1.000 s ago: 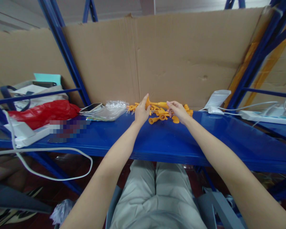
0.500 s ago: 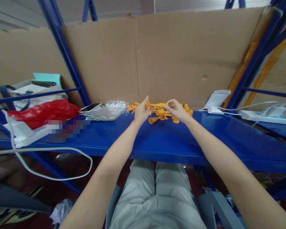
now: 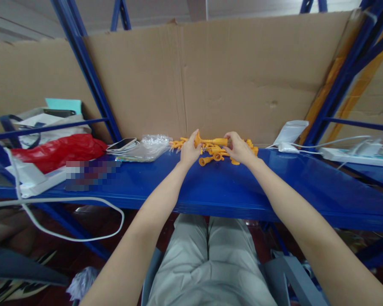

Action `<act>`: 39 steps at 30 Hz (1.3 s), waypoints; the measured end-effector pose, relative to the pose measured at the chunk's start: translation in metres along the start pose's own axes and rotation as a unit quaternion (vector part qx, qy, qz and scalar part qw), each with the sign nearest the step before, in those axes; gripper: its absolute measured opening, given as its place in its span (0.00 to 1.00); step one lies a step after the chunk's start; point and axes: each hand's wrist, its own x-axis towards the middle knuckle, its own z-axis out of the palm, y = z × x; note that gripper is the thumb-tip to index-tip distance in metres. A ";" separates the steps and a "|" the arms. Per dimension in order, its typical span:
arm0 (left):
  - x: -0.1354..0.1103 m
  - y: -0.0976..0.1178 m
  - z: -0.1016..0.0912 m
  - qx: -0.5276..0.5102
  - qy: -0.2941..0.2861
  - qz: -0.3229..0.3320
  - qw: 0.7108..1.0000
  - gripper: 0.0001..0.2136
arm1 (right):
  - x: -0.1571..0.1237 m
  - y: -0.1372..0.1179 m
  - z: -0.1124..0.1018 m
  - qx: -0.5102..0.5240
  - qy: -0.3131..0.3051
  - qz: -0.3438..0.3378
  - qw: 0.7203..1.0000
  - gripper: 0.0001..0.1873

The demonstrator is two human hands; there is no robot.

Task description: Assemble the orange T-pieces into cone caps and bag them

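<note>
My left hand (image 3: 190, 151) is closed around the left end of an orange plastic piece with a ridged stem (image 3: 215, 141), held level above the shelf. A flared orange part stands up by my left thumb. My right hand (image 3: 240, 148) curls in a C shape around the thicker right end of the same piece, thumb below and fingers above; its fingertips partly hide that end. Just under my hands lies a pile of similar orange plastic parts (image 3: 206, 161), some with open, cup-like ends. Small metal chains (image 3: 178, 148) show among the orange pieces left of my left hand.
Clear plastic bags (image 3: 155, 148) and a phone (image 3: 123, 144) lie left on the blue shelf (image 3: 223, 187). Further left are a red bag (image 3: 64, 151) and a looping white cable (image 3: 123, 221). A cardboard sheet (image 3: 226, 76) closes the back. At right sits a power strip (image 3: 360, 156).
My right hand has shifted slightly right and its fingers have spread further around the end of the orange piece, of which more now shows. My left hand has stayed nearly still.
</note>
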 end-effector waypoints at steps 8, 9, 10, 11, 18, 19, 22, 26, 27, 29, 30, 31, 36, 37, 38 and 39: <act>-0.002 0.003 0.002 0.001 -0.014 0.012 1.000 0.28 | -0.001 -0.010 -0.007 -0.085 -0.028 0.030 0.996 0.20; -0.002 0.003 0.002 0.001 -0.016 0.014 1.000 0.28 | -0.001 -0.010 -0.008 -0.087 -0.032 0.030 0.995 0.20; -0.002 0.003 0.003 0.003 -0.018 0.014 1.000 0.28 | -0.001 -0.010 -0.008 -0.089 -0.034 0.031 0.995 0.20; -0.002 0.002 0.003 0.006 -0.019 0.013 1.000 0.28 | -0.001 -0.010 -0.008 -0.091 -0.036 0.031 0.995 0.20; -0.002 0.004 0.000 0.049 -0.025 -0.015 0.998 0.26 | -0.002 -0.006 -0.011 -0.110 -0.030 0.056 0.992 0.19; -0.002 0.004 -0.001 0.052 -0.027 -0.017 0.998 0.26 | -0.002 -0.006 -0.011 -0.112 -0.030 0.062 0.991 0.19; -0.003 0.006 -0.001 0.058 -0.027 -0.020 0.998 0.26 | -0.002 -0.004 -0.011 -0.112 -0.026 0.071 0.991 0.17; -0.004 0.006 -0.001 0.057 -0.019 -0.019 0.998 0.25 | -0.001 0.000 -0.007 -0.098 -0.010 0.052 0.994 0.13; -0.004 0.006 -0.001 0.056 -0.017 -0.019 0.998 0.25 | 0.000 0.001 -0.006 -0.096 -0.008 0.048 0.994 0.13; -0.004 0.007 -0.001 0.057 -0.015 -0.020 0.998 0.26 | 0.000 0.002 -0.005 -0.093 -0.009 0.046 0.995 0.13; -0.004 0.007 -0.001 0.058 -0.015 -0.022 0.998 0.26 | 0.000 0.002 -0.005 -0.092 -0.011 0.048 0.995 0.13; -0.004 0.007 -0.001 0.060 -0.017 -0.024 0.998 0.26 | 0.000 0.002 -0.005 -0.091 -0.014 0.049 0.995 0.14; -0.003 0.004 0.000 0.053 -0.011 -0.021 0.998 0.25 | -0.002 -0.002 -0.006 -0.077 -0.022 0.033 0.996 0.20; -0.003 0.003 0.000 0.050 -0.009 -0.017 0.999 0.25 | -0.002 -0.003 -0.006 -0.074 -0.026 0.031 0.996 0.21; -0.003 0.002 0.001 0.048 -0.007 -0.015 0.999 0.25 | -0.002 -0.004 -0.006 -0.074 -0.031 0.034 0.996 0.22; -0.003 0.002 0.001 0.048 -0.006 -0.015 0.999 0.25 | -0.002 -0.004 -0.006 -0.076 -0.037 0.038 0.996 0.21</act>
